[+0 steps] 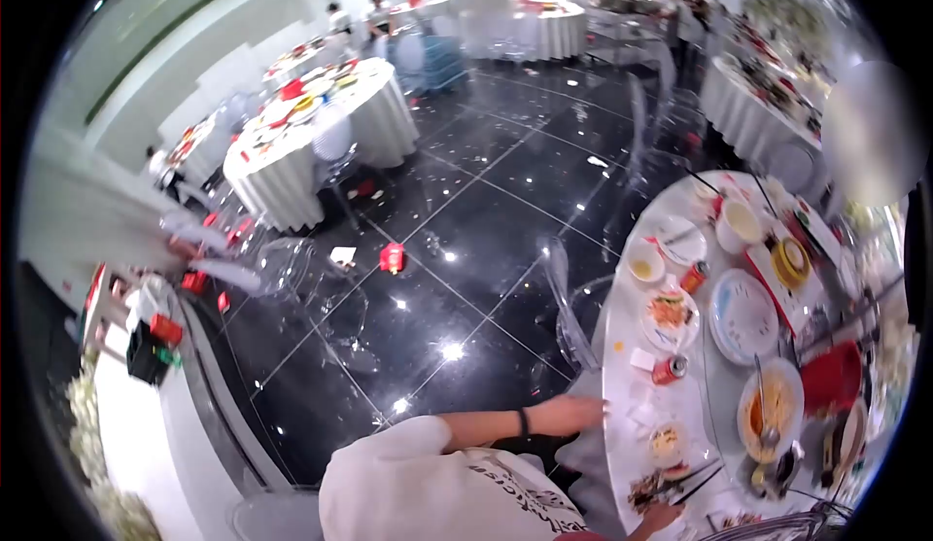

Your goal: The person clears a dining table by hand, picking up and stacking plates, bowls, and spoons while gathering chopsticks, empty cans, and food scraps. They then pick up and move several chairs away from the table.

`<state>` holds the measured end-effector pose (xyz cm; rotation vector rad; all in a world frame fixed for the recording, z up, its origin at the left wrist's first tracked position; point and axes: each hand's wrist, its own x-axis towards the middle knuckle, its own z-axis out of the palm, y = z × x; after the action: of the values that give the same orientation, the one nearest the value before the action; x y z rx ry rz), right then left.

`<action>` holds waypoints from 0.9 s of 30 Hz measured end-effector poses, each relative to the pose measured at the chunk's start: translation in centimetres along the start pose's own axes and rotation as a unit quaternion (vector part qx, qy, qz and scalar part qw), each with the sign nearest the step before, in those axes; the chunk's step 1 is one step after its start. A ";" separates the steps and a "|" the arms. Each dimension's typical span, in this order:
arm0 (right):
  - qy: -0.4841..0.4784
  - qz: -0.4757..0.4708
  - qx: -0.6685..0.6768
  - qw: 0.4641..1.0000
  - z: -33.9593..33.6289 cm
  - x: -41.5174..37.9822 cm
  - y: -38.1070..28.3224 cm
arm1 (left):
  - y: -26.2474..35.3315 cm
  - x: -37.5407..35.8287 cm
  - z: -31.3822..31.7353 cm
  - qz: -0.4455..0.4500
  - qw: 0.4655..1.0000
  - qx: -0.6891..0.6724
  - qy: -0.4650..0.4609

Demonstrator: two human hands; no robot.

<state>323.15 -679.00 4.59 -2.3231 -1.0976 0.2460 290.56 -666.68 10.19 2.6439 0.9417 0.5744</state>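
Note:
My left hand, with a black band at the wrist, reaches out to the edge of the white tablecloth. Its fingers blur together there. Lower down, my right hand is closed at the near ends of the dark chopsticks, over the table's front edge. Beside it lie dark food scraps and a small bowl with leftovers. A red can stands farther along, near a plate of orange food. The large bowl holds orange remains and a ladle.
A white plate, a yellow container and a red bin-like object crowd my table. A clear chair stands by its side. Litter, including a red packet, dots the dark floor. Other laid tables and people are farther off.

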 end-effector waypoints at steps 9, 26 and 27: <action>0.041 -0.050 0.260 0.963 2.5 -0.2 -22.4 | -9.4 -33.4 -9.9 -0.593 0.783 0.060 0.180; -0.783 0.320 0.372 0.381 35.7 -51.5 -75.7 | -21.8 -74.6 -26.2 -0.747 0.465 -0.001 0.475; -0.787 0.338 0.362 0.369 36.6 -54.3 -77.7 | -22.6 -76.8 -27.6 -0.740 0.466 -0.011 0.485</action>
<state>222.84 -665.54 13.56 -0.8600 -0.1292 2.8877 211.43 -696.28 4.94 0.2634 2.6962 1.3217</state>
